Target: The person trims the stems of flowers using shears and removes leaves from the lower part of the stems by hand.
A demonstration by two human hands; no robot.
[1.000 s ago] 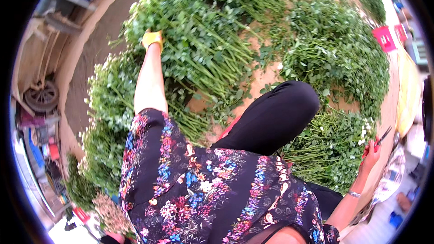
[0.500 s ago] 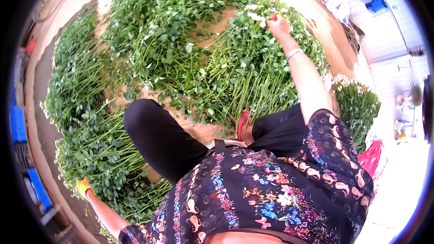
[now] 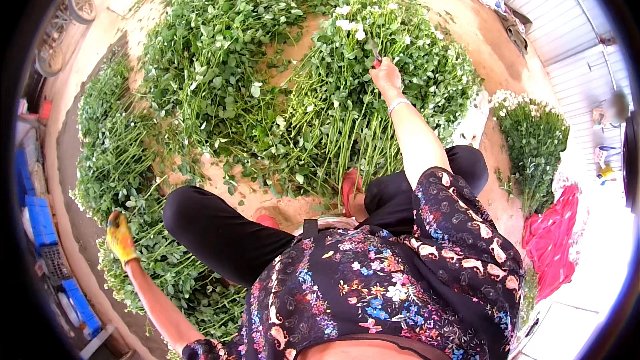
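Note:
My right hand (image 3: 386, 75) reaches forward over a pile of white-flowered green stems (image 3: 347, 100). Its fingers are closed on a small cutting tool with a red handle (image 3: 375, 55). A pale bracelet sits on that wrist. My left hand (image 3: 121, 238), in a yellow glove, is stretched out to the lower left among another heap of leafy stems (image 3: 137, 180). Whether the glove grips any stems is hidden by its angle. My legs in black trousers (image 3: 213, 227) are folded between the piles.
More green heaps (image 3: 220, 47) cover the dirt ground ahead. A tied bunch of white flowers (image 3: 533, 140) stands at the right beside a red cloth (image 3: 553, 240). Blue crates (image 3: 41, 223) line the left edge. A wheel (image 3: 81, 3) shows at the top left.
The view has swung around. My right hand has stayed out on the white-flowered pile and shifted slightly. My gloved left hand has risen a little at the lower left.

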